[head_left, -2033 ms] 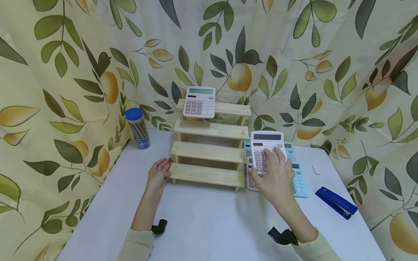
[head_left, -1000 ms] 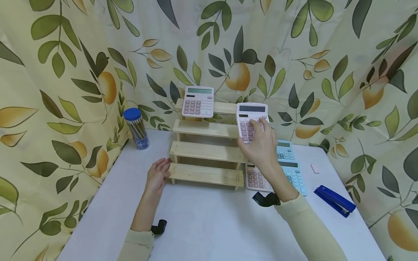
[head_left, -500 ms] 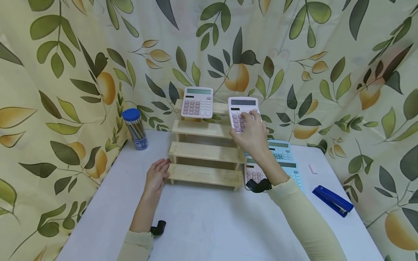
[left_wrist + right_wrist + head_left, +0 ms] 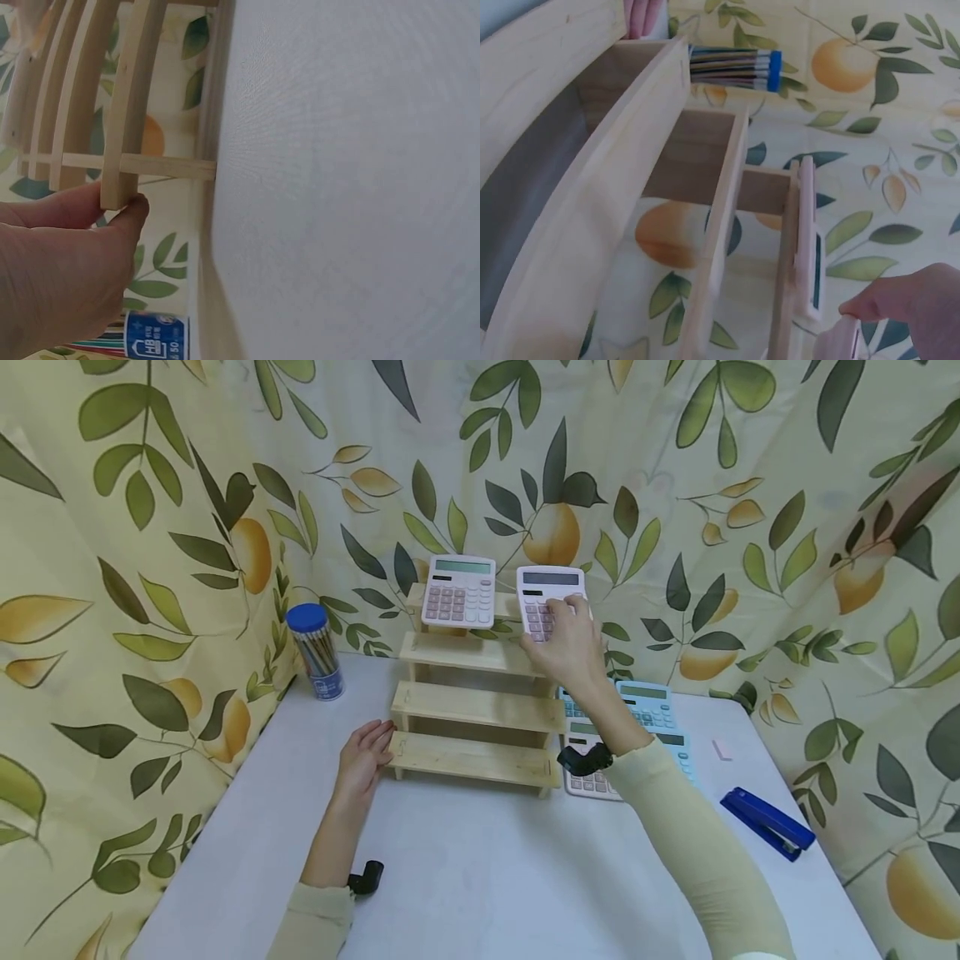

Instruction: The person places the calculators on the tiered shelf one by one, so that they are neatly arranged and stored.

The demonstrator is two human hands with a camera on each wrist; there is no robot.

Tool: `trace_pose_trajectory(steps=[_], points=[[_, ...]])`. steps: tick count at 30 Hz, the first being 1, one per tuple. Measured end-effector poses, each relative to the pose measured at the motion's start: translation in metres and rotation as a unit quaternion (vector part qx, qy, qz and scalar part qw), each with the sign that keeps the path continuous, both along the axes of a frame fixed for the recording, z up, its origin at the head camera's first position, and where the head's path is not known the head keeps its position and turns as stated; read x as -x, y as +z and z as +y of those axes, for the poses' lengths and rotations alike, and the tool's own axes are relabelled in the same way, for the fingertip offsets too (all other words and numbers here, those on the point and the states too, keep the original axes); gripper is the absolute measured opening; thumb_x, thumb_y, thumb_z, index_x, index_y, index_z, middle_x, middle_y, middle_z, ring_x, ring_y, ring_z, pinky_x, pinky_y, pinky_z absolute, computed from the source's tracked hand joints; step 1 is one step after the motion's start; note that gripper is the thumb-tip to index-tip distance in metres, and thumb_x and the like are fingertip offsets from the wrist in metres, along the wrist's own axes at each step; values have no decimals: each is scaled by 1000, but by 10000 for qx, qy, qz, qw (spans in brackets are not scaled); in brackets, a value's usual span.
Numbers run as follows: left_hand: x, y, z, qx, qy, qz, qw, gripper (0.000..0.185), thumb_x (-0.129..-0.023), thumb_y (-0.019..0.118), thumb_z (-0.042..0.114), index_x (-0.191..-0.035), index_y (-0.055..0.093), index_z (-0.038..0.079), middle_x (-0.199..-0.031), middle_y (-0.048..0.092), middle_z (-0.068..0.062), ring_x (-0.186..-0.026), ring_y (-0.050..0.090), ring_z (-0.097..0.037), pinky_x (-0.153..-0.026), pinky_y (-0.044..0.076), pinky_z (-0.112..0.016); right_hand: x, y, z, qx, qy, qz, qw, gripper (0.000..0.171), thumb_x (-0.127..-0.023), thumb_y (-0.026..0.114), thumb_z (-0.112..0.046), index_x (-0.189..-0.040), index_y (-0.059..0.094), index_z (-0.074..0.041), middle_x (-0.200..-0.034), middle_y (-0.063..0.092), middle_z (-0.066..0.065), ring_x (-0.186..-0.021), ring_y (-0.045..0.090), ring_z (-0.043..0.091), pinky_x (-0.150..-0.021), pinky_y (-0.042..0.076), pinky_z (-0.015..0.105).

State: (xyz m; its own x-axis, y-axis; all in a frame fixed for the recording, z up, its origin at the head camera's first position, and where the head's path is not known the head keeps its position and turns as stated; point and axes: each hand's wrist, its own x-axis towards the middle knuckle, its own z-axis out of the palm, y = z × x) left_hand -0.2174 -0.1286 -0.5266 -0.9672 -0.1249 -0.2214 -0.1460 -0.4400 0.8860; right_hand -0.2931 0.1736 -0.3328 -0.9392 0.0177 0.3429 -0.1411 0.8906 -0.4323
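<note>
One more calculator (image 4: 534,600)! Swinging it up, held fast in the right grip (image 4: 573,647), from over the blue calculators (image 4: 643,693) to the top shelf (image 4: 507,605), just beside its twin (image 4: 459,593); pinching the bottom shelf (image 4: 474,760) with the left grip (image 4: 363,762), seemingly filling that top level.

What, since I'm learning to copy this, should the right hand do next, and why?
Probably ease the held calculator onto the top shelf, right of the other calculator: the right hand holds it at that spot, though contact with the shelf is unclear, and the left hand pinches the lowest shelf at its end, which may steady things.
</note>
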Motion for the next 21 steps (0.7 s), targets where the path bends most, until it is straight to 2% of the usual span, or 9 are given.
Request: trace_pose_trajectory(steps=[8,12,17,21], points=[[0,0,1,-20,-2,48,10000,77,-86,40,-30,-158,23,-8,-161,37,-27,-151,38,-34,-98,55,-19,16,2,-3,-95,-82,-9,9999,66,-87,72,-38,-142,58,-5,-153,42,24,-126,49,52,-95,44,70],[0,0,1,22,-41,7,10000,77,-86,42,-29,-158,24,-7,-161,38,-26,-150,39,-32,-102,54,-22,24,0,-7,-56,-128,-4,9999,65,-85,74,-38,-140,59,-5,-151,43,24,-123,49,53,-94,43,68],[-1,0,1,-18,-108,111,9999,77,-86,41,-29,-158,23,-8,-161,38,-27,-151,38,-32,-119,41,-32,32,-3,-14,-33,-188,-83,9998,66,-83,76,-37,-138,60,-5,-149,45,23,-123,49,54,-96,41,68],[-2,0,-1,-53,-103,184,9998,77,-86,40,-29,-158,22,-9,-161,36,-28,-152,36,-34,-124,34,-36,38,-4,-20,-92,-218,-173,9996,66,-83,75,-38,-139,59,-6,-148,46,22,-120,50,53,-97,40,65]])
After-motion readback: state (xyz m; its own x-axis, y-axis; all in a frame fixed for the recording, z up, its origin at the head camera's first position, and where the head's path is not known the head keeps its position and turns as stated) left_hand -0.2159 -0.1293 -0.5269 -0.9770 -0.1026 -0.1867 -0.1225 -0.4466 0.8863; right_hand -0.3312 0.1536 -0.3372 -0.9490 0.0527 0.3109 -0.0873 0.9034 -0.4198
